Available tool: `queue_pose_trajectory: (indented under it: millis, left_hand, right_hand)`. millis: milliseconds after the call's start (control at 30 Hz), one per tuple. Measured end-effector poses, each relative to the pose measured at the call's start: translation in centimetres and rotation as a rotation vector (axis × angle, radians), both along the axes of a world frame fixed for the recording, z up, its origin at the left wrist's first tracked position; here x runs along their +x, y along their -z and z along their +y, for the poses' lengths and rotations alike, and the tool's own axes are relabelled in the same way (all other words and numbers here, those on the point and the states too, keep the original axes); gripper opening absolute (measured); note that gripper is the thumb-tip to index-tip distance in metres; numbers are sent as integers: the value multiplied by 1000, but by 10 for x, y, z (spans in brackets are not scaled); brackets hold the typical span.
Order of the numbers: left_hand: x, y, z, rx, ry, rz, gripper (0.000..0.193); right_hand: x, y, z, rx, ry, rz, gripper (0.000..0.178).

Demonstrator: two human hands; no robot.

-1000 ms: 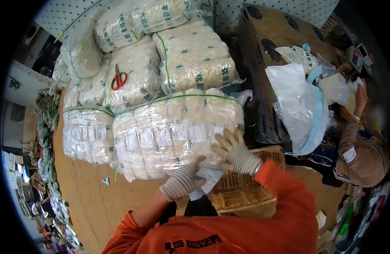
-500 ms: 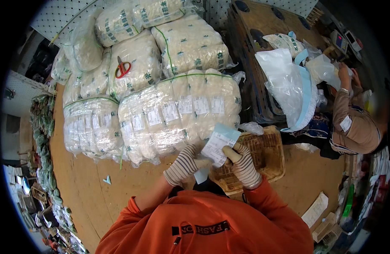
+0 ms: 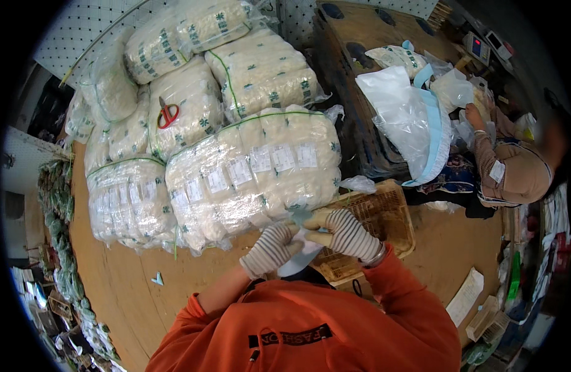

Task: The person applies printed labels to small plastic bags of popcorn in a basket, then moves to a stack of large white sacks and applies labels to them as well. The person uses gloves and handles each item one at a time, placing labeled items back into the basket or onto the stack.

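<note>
Both my hands wear white gloves with dark stripes. Between them, at chest height, is a label sheet (image 3: 303, 254), white with pale blue backing. My left hand (image 3: 270, 249) pinches it from the left with closed fingers. From the other side my right hand (image 3: 350, 234) grips it between thumb and fingers; the fingers partly cover the sheet. Just beyond stands a clear-wrapped bale (image 3: 254, 170) of cream-coloured packs, with a row of white labels on its near side. A yellow plastic basket (image 3: 402, 226) sits beyond my right hand.
More wrapped bales (image 3: 124, 198) are stacked at left and behind, with red-handled scissors (image 3: 168, 115) on one. A blue scrap (image 3: 158, 278) lies on the brown floor (image 3: 121, 273). At right, a co-worker (image 3: 515, 170) handles plastic bags beside stacked boards (image 3: 335, 80).
The label sheet, printed face showing before, is now lower, bent and mostly covered by my fingers. My hands have drawn together around it. The view has shifted slightly.
</note>
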State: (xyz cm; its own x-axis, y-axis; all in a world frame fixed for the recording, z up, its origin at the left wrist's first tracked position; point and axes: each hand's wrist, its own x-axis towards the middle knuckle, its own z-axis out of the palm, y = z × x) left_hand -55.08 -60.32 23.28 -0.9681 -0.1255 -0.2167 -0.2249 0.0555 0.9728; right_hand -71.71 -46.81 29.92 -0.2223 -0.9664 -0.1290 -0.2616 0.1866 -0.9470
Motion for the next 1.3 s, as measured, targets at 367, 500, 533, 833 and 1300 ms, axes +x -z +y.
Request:
queue_pose_trajectory:
  millis: [367,500,533,833,1300]
  left_hand:
    - [-35,-40,-45,-117,258,-284,61]
    - [-96,-35,-29,-394,170,-376,81]
    - [-111,-39,-27,-446,168,-445,81]
    - [-171,-9,-23,-521,248,-584,72]
    - [-157,8,-14,-330,314,-443,66]
  right_hand:
    - [-120,44,-10,86,-121,275,71]
    - [-138,51,-45,376,-423,737,86]
    - [-142,51,-49,424,-466,771,87]
    - [-185,31,-77,307,-782,849,73]
    - [-149,5,3,0,89,696,30]
